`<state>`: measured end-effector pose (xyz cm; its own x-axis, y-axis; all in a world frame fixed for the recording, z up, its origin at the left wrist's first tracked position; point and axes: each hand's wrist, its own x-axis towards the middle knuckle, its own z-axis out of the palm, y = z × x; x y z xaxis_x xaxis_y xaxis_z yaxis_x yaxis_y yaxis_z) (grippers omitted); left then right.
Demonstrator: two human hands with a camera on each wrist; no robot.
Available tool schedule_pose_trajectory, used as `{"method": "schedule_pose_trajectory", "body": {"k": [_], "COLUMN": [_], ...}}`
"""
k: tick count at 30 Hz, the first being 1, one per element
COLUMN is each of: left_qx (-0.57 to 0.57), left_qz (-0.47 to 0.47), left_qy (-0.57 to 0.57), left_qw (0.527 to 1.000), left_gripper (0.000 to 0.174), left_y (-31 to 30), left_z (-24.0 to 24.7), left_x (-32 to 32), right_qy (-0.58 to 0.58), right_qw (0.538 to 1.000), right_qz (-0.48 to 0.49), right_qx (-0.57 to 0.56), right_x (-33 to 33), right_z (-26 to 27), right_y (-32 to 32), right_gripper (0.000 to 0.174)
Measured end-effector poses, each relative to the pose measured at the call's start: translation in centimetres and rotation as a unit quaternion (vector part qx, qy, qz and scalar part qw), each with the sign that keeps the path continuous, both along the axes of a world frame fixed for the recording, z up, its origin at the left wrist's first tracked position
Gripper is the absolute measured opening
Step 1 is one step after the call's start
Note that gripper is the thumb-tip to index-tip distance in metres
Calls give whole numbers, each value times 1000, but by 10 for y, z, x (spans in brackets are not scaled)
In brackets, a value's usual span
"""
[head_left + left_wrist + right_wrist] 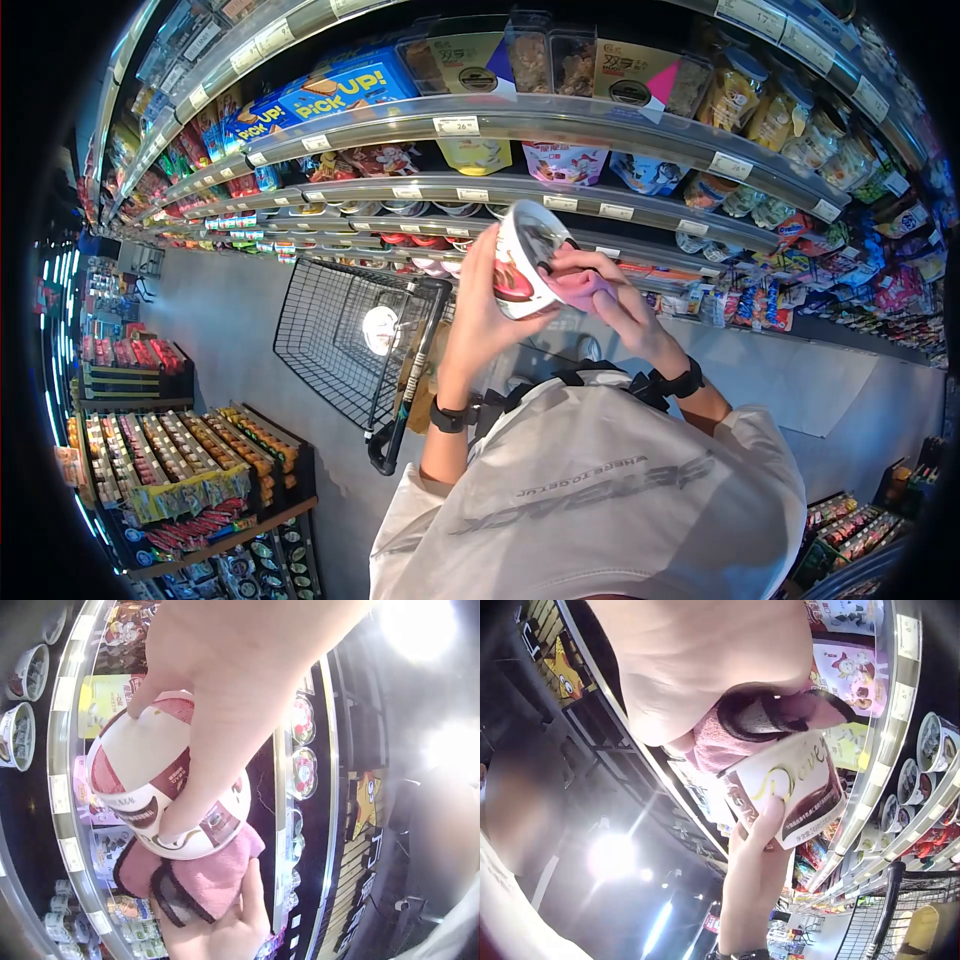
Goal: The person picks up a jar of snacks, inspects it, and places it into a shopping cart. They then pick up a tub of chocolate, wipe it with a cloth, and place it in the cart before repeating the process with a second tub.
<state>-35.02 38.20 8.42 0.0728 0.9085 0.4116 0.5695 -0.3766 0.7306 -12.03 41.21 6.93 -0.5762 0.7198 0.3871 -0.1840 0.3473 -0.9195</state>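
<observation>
My left hand (478, 325) grips a white Dove chocolate tub (512, 272) in front of the shelves, fingers and thumb spread round its side. The tub is tilted, and its brown and gold Dove print (799, 791) faces the right wrist camera. In my right hand (632, 318) is a pink cloth (582, 288) with a black edge, bunched between the fingers. The cloth (217, 879) lies against the top end of the tub and hides part of it. The tub's pale base (146, 746) shows in the left wrist view.
A black wire shopping cart (318, 335) stands at the left, with a round white item (379, 330) in it. Ahead run curved shelves with price tags, holding blue snack boxes (340, 90), jars (735, 90) and bags. A stepped snack display (190, 450) stands behind at the left.
</observation>
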Motion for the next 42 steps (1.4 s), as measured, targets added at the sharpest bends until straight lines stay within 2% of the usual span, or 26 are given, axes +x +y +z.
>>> {"method": "schedule_pose_trajectory", "body": {"k": [1, 4, 6, 7, 10, 11, 14, 15, 18, 23, 26, 27, 28, 29, 30, 31, 32, 34, 35, 37, 38, 39, 40, 42], "left_qx": [-5, -9, -2, 3, 14, -1, -24, -51, -24, 27, 73, 47, 40, 50, 61, 43, 24, 18, 31, 16, 24, 40, 55, 27], "left_qz": [-20, -65, -72, -76, -54, -45, -7, -9, 35, 33, -2, -30, -39, -25, -13, -10, -11, -19, -25, -69, -81, -60, -40, -30], "left_qy": [-2, 11, -11, -22, -27, -63, -86, -140, -141, -22, 60, 16, -17, -14, -12, -65, -118, -205, -238, -265, -135, -64, 8, -108], "left_qw": [1000, 998, 997, 997, 998, 997, 996, 989, 989, 999, 996, 998, 998, 998, 998, 997, 993, 978, 970, 962, 987, 995, 998, 993], "left_gripper": [115, 116, 115, 115, 114, 115, 114, 113, 114, 115, 116, 115, 116, 117, 119, 121, 124, 128, 130, 137, 137, 137, 137, 131], "left_y": [-1, 0, -1, -1, 0, 1, 3, 2, 7, 5, 4, 1, -2, -4, -5, -5, -5, -3, -2, 1, 5, 5, 3, -1], "left_z": [0, -1, -2, -3, -2, -2, -5, -6, -12, 1, 0, 4, 4, 2, 1, 1, 1, 3, 8, 9, 3, 6, 10, 1], "left_x": [3, 7, 12, 13, 9, 6, 2, 4, 5, -5, -10, -9, -8, -8, -8, -8, -6, 2, 11, 20, 19, 19, 20, 22], "right_qy": [15, -51, -145, -152, -125, -133, -57, -63, -114, -119, -119, -127, -57, -22, -19, 36, 89, 208, 216, 275, 303, 374, 349, 297], "right_qw": [1000, 991, 958, 949, 970, 970, 981, 982, 964, 968, 968, 972, 982, 976, 964, 942, 911, 846, 828, 820, 811, 782, 794, 809], "right_qz": [-6, -97, -197, -232, -204, -205, -176, -177, -141, -79, -165, -182, -174, -179, -161, -176, -193, -141, -136, -45, 0, 107, 52, -59], "right_qx": [-4, 81, 148, 152, 42, 18, -59, -4, 193, 206, 144, 75, -46, -117, -213, -283, -354, -471, -499, -501, -500, -487, -495, -503], "right_x": [-5, -11, -12, -8, 4, 6, -4, -7, -19, -16, -28, -27, -27, -22, -9, -5, -4, -11, -13, -10, -8, -8, -6, -6], "right_z": [4, 13, 11, -1, -9, -16, -21, -19, 2, 4, 0, -11, -17, -20, -28, -35, -41, -45, -51, -53, -55, -60, -62, -58], "right_y": [-2, 6, 16, 25, 33, 32, 23, 19, 5, 17, 19, 21, 25, 30, 36, 38, 38, 37, 35, 27, 25, 26, 28, 35], "right_gripper": [43, 43, 43, 42, 44, 45, 46, 46, 47, 47, 48, 50, 51, 53, 53, 52, 52, 48, 50, 51, 51, 53, 52, 51]}}
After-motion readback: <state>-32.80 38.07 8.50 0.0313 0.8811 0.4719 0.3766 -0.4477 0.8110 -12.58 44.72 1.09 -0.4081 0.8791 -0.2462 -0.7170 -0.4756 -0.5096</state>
